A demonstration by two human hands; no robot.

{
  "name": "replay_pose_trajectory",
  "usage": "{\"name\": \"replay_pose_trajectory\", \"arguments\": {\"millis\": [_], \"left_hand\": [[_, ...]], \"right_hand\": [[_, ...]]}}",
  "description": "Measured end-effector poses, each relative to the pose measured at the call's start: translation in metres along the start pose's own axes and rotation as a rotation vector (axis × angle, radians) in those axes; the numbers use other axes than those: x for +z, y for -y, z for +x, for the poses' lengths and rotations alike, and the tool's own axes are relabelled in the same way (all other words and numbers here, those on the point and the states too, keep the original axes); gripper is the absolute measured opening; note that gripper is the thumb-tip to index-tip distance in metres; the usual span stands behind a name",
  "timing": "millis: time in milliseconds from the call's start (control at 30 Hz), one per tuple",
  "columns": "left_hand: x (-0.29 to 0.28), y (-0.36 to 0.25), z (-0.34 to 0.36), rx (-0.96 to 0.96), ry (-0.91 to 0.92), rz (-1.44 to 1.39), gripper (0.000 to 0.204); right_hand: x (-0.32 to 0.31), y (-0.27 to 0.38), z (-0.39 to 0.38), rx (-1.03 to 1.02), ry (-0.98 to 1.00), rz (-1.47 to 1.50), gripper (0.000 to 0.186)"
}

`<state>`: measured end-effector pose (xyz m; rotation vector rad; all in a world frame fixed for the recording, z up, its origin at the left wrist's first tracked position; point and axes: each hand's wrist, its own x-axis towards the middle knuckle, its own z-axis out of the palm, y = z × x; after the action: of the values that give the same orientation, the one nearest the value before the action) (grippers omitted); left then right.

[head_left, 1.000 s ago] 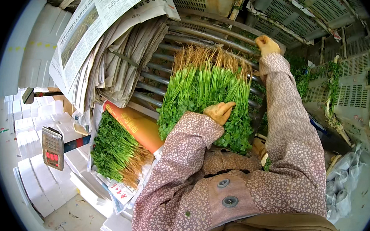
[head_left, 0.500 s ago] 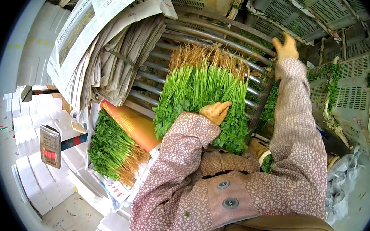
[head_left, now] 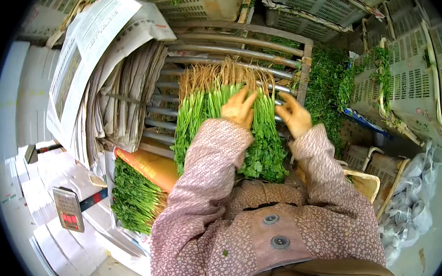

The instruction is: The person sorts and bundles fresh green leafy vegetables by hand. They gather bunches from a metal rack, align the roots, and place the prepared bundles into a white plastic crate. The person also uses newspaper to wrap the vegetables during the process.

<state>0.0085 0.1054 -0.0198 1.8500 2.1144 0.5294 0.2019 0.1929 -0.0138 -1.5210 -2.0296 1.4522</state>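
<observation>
A broad layer of coriander (head_left: 198, 111) lies on a rack of metal bars (head_left: 163, 111), its brown roots at the far side and leaves toward me. My left hand (head_left: 237, 110) rests on the stems right of the layer's middle, fingers stretched out and a little apart. Just past the layer's right edge is my right hand (head_left: 296, 117), its fingers apart and pointing at the outer stems, with nothing seen in it. The left palm's underside is hidden. Left of the rack, a second bunch of coriander (head_left: 133, 195) is partly covered by an orange sheet (head_left: 148, 166).
A thick stack of newspapers (head_left: 110, 89) stands on the rack's left. Farther left is a scale display (head_left: 68, 210) among white foam boxes (head_left: 59, 246). Plastic crates (head_left: 319, 0) line the back and right. Loose greens (head_left: 327, 79) and grey plastic bags (head_left: 410, 201) lie to the right.
My right hand has come back from the far right of the rack to the coriander's right edge. My left hand has moved from the leaves up to the stems.
</observation>
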Motion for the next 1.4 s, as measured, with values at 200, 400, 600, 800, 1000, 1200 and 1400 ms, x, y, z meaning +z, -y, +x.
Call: {"name": "replay_pose_trajectory", "arguments": {"millis": [200, 400, 600, 800, 1000, 1200, 1400], "left_hand": [[-0.007, 0.035, -0.009, 0.105, -0.059, 0.072, 0.042], [-0.004, 0.041, -0.016, 0.112, -0.157, -0.007, 0.037], [-0.018, -0.003, -0.007, 0.100, -0.189, 0.025, 0.028], [-0.001, 0.003, -0.019, 0.049, 0.047, 0.058, 0.045], [-0.002, -0.013, -0.020, 0.073, 0.172, 0.183, 0.047], [-0.074, 0.031, -0.012, -0.067, -0.103, 0.042, 0.048], [-0.086, 0.132, -0.037, -0.838, 0.140, -0.268, 0.081]], "right_hand": [[0.015, 0.025, -0.024, 0.124, 0.062, -0.208, 0.069], [0.020, 0.011, -0.014, 0.090, -0.113, 0.147, 0.068], [0.047, 0.017, -0.004, -0.118, -0.171, -0.285, 0.062], [0.016, 0.038, 0.001, -0.147, -0.175, -0.408, 0.042], [0.043, 0.061, 0.051, -0.138, -0.087, -0.574, 0.036], [0.010, 0.026, 0.049, 0.123, -0.097, -0.328, 0.042], [0.060, 0.062, 0.053, -0.074, -0.168, -0.525, 0.052]]}}
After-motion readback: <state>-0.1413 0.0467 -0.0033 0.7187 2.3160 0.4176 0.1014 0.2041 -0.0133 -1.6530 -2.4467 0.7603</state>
